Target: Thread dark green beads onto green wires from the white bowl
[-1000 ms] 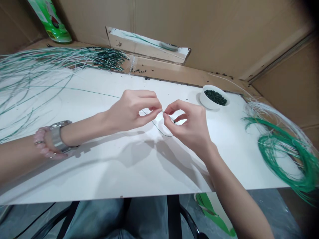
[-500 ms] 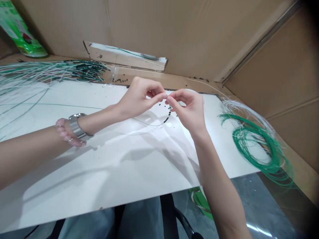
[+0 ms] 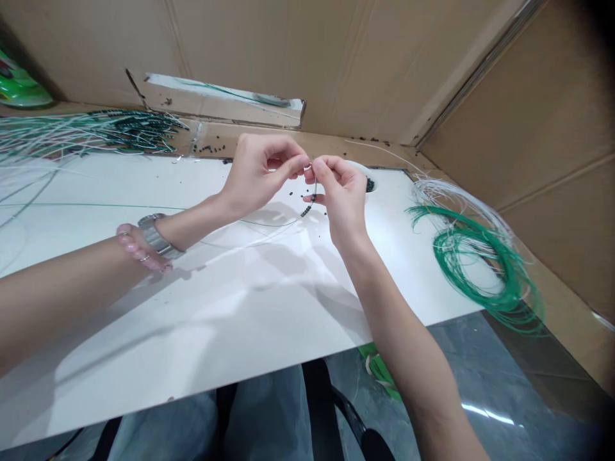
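Note:
My left hand (image 3: 269, 169) and my right hand (image 3: 343, 192) meet above the white board (image 3: 192, 320), fingertips nearly touching. Each pinches a thin strand, and a short row of black beads (image 3: 307, 208) hangs on it just below the fingertips. From there the green strand (image 3: 120, 205) runs left under my left wrist. Whatever small piece lies right between the fingertips is too small to make out. Partly behind my right hand is a round white dish with black beads (image 3: 369, 185) in it. A few loose beads dot the board nearby.
Beaded green and white strands (image 3: 139, 130) lie in a bundle at the back left, near a green bottle (image 3: 22, 86). A green wire coil (image 3: 480, 262) rests at the right. Cardboard walls (image 3: 269, 45) stand behind. Loose beads lie along the back edge.
The view has shifted, so the scene sits further left and slightly higher. My right hand has turned a little, and its lower fingers now extend beside the beads. The dish of beads has come into sight.

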Motion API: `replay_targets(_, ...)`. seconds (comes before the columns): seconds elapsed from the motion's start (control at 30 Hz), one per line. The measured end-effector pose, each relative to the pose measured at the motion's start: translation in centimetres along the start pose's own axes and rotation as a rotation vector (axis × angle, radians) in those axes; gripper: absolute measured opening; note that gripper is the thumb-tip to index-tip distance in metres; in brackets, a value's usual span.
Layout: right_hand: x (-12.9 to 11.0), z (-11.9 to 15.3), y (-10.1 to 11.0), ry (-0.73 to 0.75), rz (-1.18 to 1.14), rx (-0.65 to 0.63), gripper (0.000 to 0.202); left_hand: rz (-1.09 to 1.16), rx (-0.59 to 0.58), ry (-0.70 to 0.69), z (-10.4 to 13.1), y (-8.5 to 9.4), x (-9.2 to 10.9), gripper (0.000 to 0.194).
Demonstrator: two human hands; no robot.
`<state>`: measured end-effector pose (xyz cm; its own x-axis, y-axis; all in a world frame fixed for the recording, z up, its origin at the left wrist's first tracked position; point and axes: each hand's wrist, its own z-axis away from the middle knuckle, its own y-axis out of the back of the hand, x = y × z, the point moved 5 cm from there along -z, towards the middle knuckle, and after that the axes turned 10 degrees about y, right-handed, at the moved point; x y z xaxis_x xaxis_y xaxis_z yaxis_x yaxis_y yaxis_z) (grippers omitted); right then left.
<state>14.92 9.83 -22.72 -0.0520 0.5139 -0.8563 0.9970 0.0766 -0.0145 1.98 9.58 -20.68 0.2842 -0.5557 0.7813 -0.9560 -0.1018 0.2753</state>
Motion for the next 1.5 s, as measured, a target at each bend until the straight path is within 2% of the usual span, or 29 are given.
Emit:
replay_targets(0.17,0.0,-0.3,0.0,0.083,0.108,-0.053,0.017,-0.077,-0.033,0.004,-0.1,0.1,-0.2,0.013)
replay_targets(0.27,0.5,-0.5,0.0,0.07,0.102,-0.058,0.016,-0.068,-0.059,0.045,-0.5,0.4,-1.0,0.018)
replay_targets(0.37,1.1,-0.6,0.2,0.032,0.081,-0.014,0.015,-0.162,-0.112,0.137,-1.0,0.5,-3.4,0.028)
replay_targets(0.4,1.3,-0.6,0.3,0.021,0.075,0.002,0.015,-0.253,-0.141,0.164,-1.1,0.4,-4.5,0.029)
replay_targets(0.47,1.6,-0.7,0.5,0.006,0.065,0.022,0.017,-0.491,-0.285,0.228,-1.1,-0.4,-6.9,0.025)
replay_targets(0.53,1.8,-0.8,0.6,0.004,0.069,0.027,0.019,-0.574,-0.322,0.255,-1.1,-1.0,-8.6,0.021)
replay_targets(0.63,1.9,-0.7,0.6,0.027,0.095,0.023,0.021,-0.597,-0.301,0.272,-1.1,-2.0,-9.9,0.02)
replay_targets(0.77,1.7,-0.4,0.5,0.054,0.107,-0.004,0.022,-0.534,-0.287,0.292,-1.3,-3.1,-10.3,0.017)
replay_targets(0.9,1.2,-0.1,0.4,0.073,0.141,-0.019,0.022,-0.39,-0.261,0.33,-1.5,-2.8,-10.2,0.015)
replay_targets(1.03,0.3,0.4,-0.1,0.122,0.216,-0.024,0.017,-0.16,-0.191,0.422,-0.6,-0.7,-9.0,0.01)
replay_targets(1.17,-1.1,1.5,-1.4,0.203,0.262,-0.076,0.016,0.123,-0.095,0.562,2.5,2.1,-6.4,0.028)
replay_targets(1.27,-2.3,2.6,-2.6,0.263,0.263,-0.15,0.013,0.302,-0.042,0.634,5.2,3.5,-3.9,0.037)
replay_targets(1.4,-3.4,4.1,-3.7,0.345,0.259,-0.249,0.009,0.723,-0.102,0.801,7.8,3.0,-1.8,0.028)
replay_targets(1.5,-3.9,4.8,-4.3,0.418,0.269,-0.297,0.009,0.842,-0.133,0.846,8.5,2.7,-1.3,0.022)
